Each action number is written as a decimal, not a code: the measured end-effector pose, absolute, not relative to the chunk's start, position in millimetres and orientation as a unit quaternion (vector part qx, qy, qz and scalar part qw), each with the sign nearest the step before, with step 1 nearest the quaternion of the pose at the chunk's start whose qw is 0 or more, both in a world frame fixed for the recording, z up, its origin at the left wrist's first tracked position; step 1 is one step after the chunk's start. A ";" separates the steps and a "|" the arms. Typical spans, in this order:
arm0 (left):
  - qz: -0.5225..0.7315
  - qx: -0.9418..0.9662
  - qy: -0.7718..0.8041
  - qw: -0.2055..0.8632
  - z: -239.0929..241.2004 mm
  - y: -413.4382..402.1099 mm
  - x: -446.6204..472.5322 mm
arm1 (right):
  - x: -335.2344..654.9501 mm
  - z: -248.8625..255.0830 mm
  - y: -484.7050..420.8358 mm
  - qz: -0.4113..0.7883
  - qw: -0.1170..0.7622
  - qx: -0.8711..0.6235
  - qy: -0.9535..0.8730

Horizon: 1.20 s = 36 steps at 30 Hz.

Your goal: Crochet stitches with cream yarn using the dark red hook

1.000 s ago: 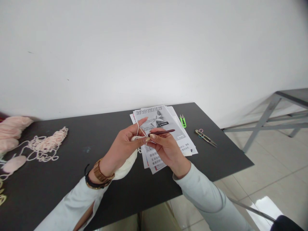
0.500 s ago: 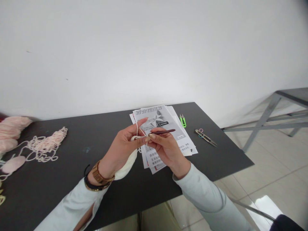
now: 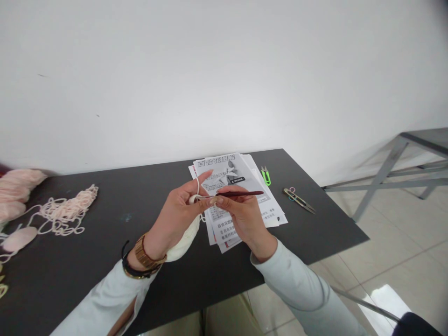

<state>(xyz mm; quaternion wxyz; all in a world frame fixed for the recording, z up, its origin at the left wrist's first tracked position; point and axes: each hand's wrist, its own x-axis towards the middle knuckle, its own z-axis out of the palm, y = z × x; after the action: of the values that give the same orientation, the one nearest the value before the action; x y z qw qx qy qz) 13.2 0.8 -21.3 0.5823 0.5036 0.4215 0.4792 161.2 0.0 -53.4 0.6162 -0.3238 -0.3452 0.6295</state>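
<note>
My right hand (image 3: 241, 210) pinches a dark red crochet hook (image 3: 241, 193), whose tip points left toward my other hand. My left hand (image 3: 182, 200) is closed on white yarn (image 3: 193, 199), its index finger raised with a strand looped round it. The fingertips of both hands meet where the yarn and the hook's tip come together; the stitches there are mostly hidden. Behind my left wrist a white ball of yarn (image 3: 185, 240) rests on the table. Printed sheets (image 3: 224, 228) with a flower picture lie under my hands.
Green thread snips (image 3: 266, 176) and a second pair of snips (image 3: 299, 200) with small coloured rings lie right of the papers. Pale pink yarn (image 3: 68, 210) is tangled at the left of the dark table (image 3: 105, 252). A wall rises behind; a metal-framed stand (image 3: 381, 172) is at right.
The crochet hook has shifted right and lies more level, its handle reaching further past my right hand. The strand between my fingers has altered slightly. My left hand has barely moved.
</note>
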 end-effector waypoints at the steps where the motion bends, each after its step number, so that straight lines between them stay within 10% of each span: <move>1: 0.480 0.500 0.415 0.590 -21.0 1.1 12.9 | 162.2 -53.5 -0.2 0.628 0.619 -0.321 -0.346; 36: 0.468 0.461 0.409 0.634 -22.3 1.6 13.9 | 164.0 -58.3 1.3 0.613 0.621 -0.321 -0.368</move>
<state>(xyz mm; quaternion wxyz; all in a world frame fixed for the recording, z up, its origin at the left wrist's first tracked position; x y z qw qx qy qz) 13.9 1.6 -22.3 0.6342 0.4605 0.4088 0.4675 164.0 1.3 -58.3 0.6215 -0.3212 -0.3680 0.6125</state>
